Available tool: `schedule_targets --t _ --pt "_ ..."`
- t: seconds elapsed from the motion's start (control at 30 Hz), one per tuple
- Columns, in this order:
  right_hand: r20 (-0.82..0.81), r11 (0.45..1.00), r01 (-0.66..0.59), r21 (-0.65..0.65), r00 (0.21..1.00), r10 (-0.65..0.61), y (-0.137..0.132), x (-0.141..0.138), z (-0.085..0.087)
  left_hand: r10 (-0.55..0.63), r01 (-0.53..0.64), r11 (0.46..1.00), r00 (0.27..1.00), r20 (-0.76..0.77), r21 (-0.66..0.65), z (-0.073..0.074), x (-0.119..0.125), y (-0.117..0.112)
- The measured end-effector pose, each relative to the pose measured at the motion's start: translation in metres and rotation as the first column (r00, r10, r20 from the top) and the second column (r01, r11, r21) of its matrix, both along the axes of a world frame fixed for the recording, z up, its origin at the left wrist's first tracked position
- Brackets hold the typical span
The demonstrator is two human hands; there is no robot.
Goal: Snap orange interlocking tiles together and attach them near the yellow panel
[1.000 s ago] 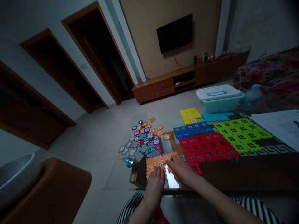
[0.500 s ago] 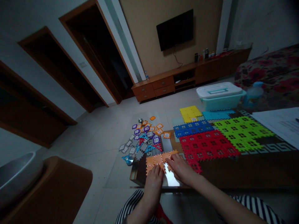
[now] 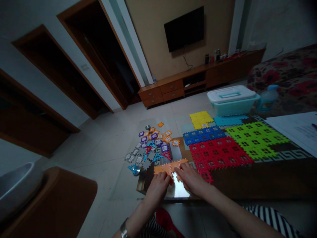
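My right hand (image 3: pixel 189 178) lays fingers flat on the orange tiles (image 3: pixel 168 166); left hand (image 3: pixel 157 186) at their 8 o'clock, grip unclear; I would press evenly, level.

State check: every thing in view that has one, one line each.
Left hand, on orange tiles, grip unclear
Right hand, open, fingertips on orange tiles
Orange tiles, joined in a strip
Red panel, assembled, flat
Loose tiles, heaped, unjoined
Bin, lid on
TV, off
Bottle, capped

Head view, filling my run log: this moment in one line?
left hand: touching orange tiles; right hand: same tiles; beside: red panel, loose pile
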State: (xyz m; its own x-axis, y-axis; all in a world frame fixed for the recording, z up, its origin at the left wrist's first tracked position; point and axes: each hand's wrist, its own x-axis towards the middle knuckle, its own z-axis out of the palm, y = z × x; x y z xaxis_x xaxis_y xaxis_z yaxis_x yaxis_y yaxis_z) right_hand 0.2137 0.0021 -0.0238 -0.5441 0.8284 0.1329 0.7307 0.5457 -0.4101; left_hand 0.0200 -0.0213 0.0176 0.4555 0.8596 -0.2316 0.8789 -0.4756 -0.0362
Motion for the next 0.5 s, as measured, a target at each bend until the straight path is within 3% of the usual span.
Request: schedule_targets --t 0.2,0.5 --pt "-0.020 0.999 0.007 0.046 1.000 -0.006 -0.0014 -0.0007 -0.0034 0.042 -0.041 0.999 0.998 0.054 -0.032 0.0117 -0.0007 0.0001" --pt "-0.057 0.999 -0.032 0.033 0.998 0.033 -0.0013 0.0002 -0.0039 0.138 -0.119 0.989 0.954 0.267 -0.083 0.0027 -0.0065 0.0002"
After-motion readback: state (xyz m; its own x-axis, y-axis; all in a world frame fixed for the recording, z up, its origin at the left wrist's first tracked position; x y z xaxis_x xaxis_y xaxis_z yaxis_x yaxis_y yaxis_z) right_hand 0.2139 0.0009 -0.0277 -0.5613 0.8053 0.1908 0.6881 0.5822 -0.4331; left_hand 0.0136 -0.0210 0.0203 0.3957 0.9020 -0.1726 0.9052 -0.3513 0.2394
